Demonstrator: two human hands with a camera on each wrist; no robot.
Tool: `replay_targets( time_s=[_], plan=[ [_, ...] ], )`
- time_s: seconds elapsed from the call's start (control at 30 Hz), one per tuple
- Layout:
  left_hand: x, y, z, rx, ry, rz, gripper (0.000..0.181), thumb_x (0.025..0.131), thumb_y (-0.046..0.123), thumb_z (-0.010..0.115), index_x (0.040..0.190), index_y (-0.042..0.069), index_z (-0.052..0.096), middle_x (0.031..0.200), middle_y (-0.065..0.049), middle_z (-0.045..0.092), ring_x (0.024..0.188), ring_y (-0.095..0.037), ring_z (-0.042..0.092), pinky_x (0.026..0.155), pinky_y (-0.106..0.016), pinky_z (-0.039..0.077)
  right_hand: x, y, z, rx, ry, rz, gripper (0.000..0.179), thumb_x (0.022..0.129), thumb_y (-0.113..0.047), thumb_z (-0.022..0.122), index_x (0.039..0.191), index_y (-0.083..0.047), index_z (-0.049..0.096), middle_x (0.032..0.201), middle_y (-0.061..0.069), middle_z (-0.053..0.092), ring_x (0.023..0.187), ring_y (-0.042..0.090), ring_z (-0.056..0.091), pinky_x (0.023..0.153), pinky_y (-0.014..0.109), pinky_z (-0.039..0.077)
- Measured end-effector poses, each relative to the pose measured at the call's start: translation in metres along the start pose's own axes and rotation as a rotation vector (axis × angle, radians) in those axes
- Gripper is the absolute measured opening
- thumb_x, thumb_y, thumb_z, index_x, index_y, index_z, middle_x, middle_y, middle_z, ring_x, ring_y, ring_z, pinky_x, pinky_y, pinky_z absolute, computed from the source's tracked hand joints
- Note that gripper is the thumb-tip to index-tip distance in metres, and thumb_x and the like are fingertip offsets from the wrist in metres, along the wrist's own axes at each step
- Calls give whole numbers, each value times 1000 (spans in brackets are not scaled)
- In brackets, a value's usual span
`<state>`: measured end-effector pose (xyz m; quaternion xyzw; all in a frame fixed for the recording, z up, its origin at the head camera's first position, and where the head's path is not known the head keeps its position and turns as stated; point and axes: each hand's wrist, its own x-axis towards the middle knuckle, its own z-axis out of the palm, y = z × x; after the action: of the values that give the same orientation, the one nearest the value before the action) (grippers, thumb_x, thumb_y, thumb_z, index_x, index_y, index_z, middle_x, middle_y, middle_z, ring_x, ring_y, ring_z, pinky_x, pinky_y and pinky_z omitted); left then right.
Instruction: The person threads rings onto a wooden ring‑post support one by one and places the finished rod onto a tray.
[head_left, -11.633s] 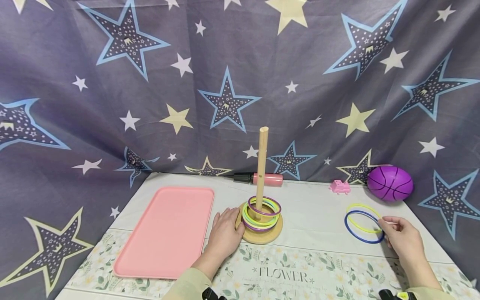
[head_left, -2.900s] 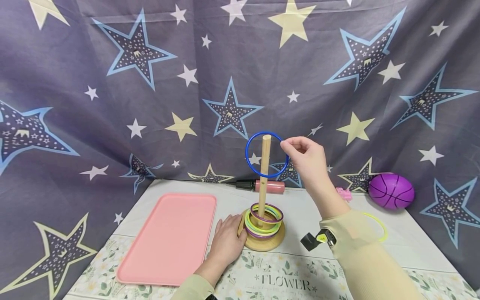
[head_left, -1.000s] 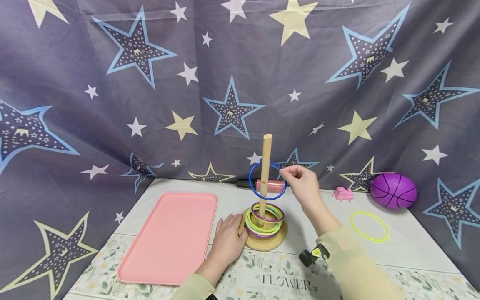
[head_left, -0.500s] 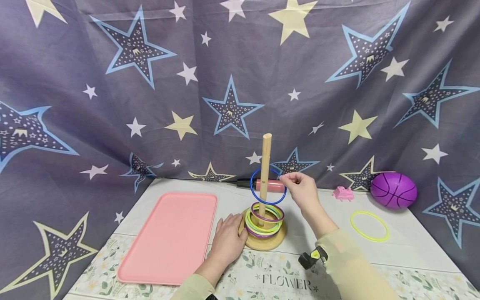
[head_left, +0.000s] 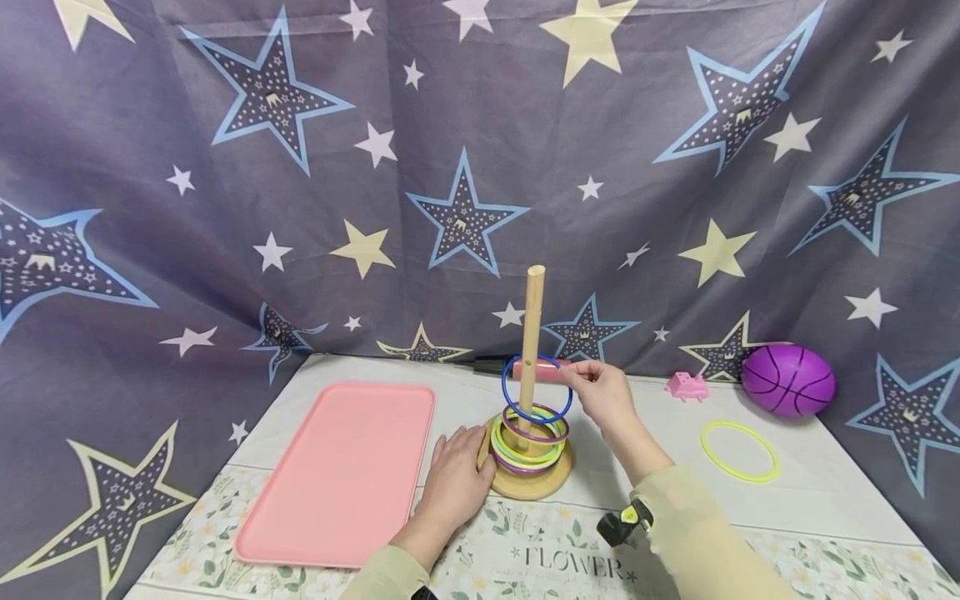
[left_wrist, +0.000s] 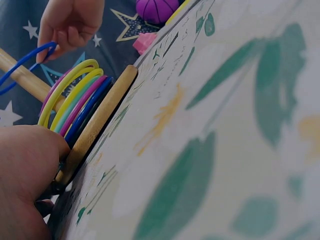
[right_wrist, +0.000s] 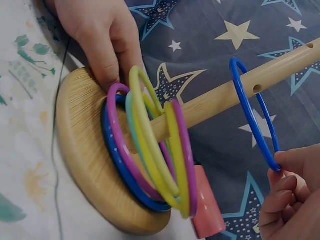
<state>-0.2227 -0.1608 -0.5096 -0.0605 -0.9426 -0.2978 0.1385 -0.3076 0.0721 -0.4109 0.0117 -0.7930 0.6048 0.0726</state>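
Observation:
My right hand (head_left: 603,396) pinches a blue ring (right_wrist: 252,120) between thumb and fingertips. The ring hangs tilted around the wooden pole (head_left: 532,325), below the pole's top and just above the stacked rings. My left hand (head_left: 456,475) rests at the left edge of the round wooden base (head_left: 528,492), fingers mostly straight, thumb on the base beside the rings. Around the pole's foot lie several rings: blue, purple, teal and yellow, with a purple ring (right_wrist: 185,145) uppermost. In the right wrist view, left fingertips touch the base close to the stack.
A yellow ring (head_left: 741,477) lies on the table at right. Behind it are a pink toy (head_left: 686,387) and a purple ball (head_left: 787,382). A pink tray (head_left: 337,475) lies left of my left hand. A pink-and-black pump (head_left: 528,371) lies behind the pole.
The right hand picked up the blue ring from the table at right, brought it over the pole's top and has lowered it along the pole. The left hand has stayed at the base.

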Motion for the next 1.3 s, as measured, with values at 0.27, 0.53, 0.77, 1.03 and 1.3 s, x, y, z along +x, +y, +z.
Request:
replay_targets(
  time_s=[0.27,0.53,0.77,1.03,1.3],
  plan=[
    [0,0,-1,5,-7,-2,55,106,20,68,154,-6,58,157,-23,60,154,-45,46,132,-66,20,-1,14,3,25,-63,45,19,104,-16,77,107,3,78,74,-6,56,63,7,44,51,20,37],
    [0,0,0,2,-7,-1,55,106,20,67,154,-7,58,157,-23,60,154,-45,46,132,-66,19,-2,27,6,39,-92,87,16,102,-15,79,103,1,77,80,-4,60,66,8,47,54,21,43],
    [-1,0,-1,-4,-12,-3,56,107,20,67,155,-6,57,157,-24,59,154,-46,45,133,-66,18,-6,37,10,44,-103,127,15,102,-14,77,102,1,75,81,-3,61,61,8,45,51,21,39],
    [-1,1,-2,-3,-18,-10,56,107,19,67,155,-6,57,158,-24,59,155,-46,45,133,-66,18,-6,45,11,53,-83,139,14,101,-12,77,101,2,75,80,-2,62,58,6,44,49,20,38],
    [1,1,-1,4,-19,-9,55,106,19,67,155,-6,58,157,-23,60,154,-45,45,133,-66,19,-7,54,11,-9,-58,134,16,100,-14,79,101,2,74,74,-3,58,58,7,45,49,22,40]
  ],
)
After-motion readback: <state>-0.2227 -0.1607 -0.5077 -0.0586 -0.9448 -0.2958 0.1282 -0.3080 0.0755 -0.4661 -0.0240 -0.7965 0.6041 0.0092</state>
